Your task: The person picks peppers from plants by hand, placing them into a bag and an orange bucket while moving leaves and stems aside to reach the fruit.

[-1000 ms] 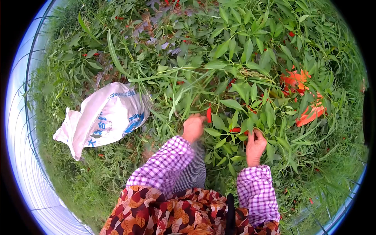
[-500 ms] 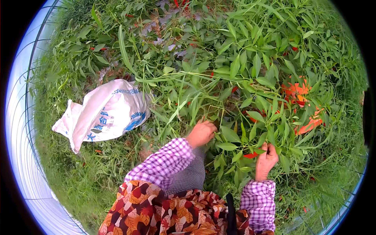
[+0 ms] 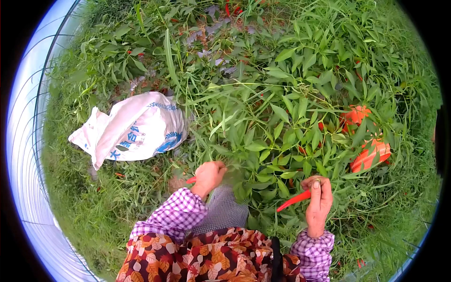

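A long red chili pepper (image 3: 294,200) points out to the left from my right hand (image 3: 320,201), pinched near its stem between thumb and fingers. My left hand (image 3: 209,176) is closed in front of my knee, and a short piece of another red chili pepper (image 3: 191,180) sticks out on its left side; the rest is hidden by the hand. Between and beyond both hands stands a leafy green pepper plant (image 3: 277,155), with red bits showing among its leaves.
A white woven sack (image 3: 141,129) with blue print lies at the left on the weeds. An orange-red striped plastic bag (image 3: 371,156) shows through leaves at the right. Curved ribs and plastic film (image 3: 28,141) run along the left edge.
Both hands have drawn back from the plant, the left one leftward and toward me. Red chili peppers now show in each. The view has shifted slightly.
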Tool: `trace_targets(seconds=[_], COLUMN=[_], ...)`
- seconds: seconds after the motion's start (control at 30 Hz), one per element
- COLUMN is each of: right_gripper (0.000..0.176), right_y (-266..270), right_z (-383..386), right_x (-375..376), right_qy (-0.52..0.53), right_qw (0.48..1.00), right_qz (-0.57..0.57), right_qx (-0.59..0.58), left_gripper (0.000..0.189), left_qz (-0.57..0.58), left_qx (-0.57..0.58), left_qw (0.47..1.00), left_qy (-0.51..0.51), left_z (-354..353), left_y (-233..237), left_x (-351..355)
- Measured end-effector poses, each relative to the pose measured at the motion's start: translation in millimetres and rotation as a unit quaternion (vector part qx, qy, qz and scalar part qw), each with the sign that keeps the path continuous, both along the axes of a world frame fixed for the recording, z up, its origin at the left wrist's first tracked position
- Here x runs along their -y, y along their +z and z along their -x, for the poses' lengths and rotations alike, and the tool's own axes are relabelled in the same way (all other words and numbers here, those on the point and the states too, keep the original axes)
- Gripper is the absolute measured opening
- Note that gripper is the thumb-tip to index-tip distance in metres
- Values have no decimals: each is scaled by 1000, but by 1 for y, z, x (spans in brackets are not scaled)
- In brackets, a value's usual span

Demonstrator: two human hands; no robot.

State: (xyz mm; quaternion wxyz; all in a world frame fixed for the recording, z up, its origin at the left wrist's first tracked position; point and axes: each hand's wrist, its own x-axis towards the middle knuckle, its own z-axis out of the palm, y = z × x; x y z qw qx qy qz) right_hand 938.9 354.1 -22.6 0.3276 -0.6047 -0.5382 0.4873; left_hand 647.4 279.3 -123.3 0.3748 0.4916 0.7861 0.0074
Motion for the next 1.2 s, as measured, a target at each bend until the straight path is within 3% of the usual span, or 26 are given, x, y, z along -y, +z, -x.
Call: trace_targets(seconds=[0.03,0.13,0.23,0.27,0.3,0.33,0.37,0.4,0.43,0.53,0.7,0.93,0.97,1.07,1.1,1.2], right_gripper=[14,10,15,13,11,10,9,10,11,17,20,25,25,26,12,11], right_y=[9,2,8,0,-9,-10,-14,-25,-37,1,-17,-48,-40,-43,-48,-52], right_z=[5,17,19,16,12,10,7,-2,-9,-10,-32,-37,-32,-31,-27,-30], right_x=[-2,7,12,16,22,25,28,41,48,38,63,83,74,70,66,67], right_qy=[1,-26,34,33,31,31,30,9,-12,-26,-80,16,-18,-49,-103,-84], right_qw=[997,972,983,978,972,970,968,969,969,949,927,959,938,923,917,927], right_qz=[48,87,158,185,209,228,242,241,241,315,365,282,347,380,384,364], right_qx=[-56,-216,-90,-95,-101,-78,-55,-54,-52,-13,-19,29,-8,-29,-37,-14], left_gripper=[20,23,21,24,26,24,20,23,38,38,37,36,36,36,36,36], left_qz=[-55,-178,-97,-47,28,53,81,88,45,-6,-45,-98,-99,-100,-104,-120], left_qx=[-4,136,308,387,438,433,412,380,422,443,442,440,436,426,424,419], left_qw=[998,939,881,837,810,793,815,833,820,770,724,706,707,698,692,676], left_qy=[7,259,347,385,388,426,399,393,385,459,527,546,547,567,575,595], left_z=[11,39,49,43,47,34,28,23,12,-8,-10,-8,-6,3,5,8], left_y=[0,-13,-18,-27,-64,-80,-121,-200,-203,-229,-249,-265,-264,-259,-257,-258], left_x=[9,14,-22,-39,-43,-58,-62,-59,-72,-102,-115,-112,-108,-92,-93,-98])
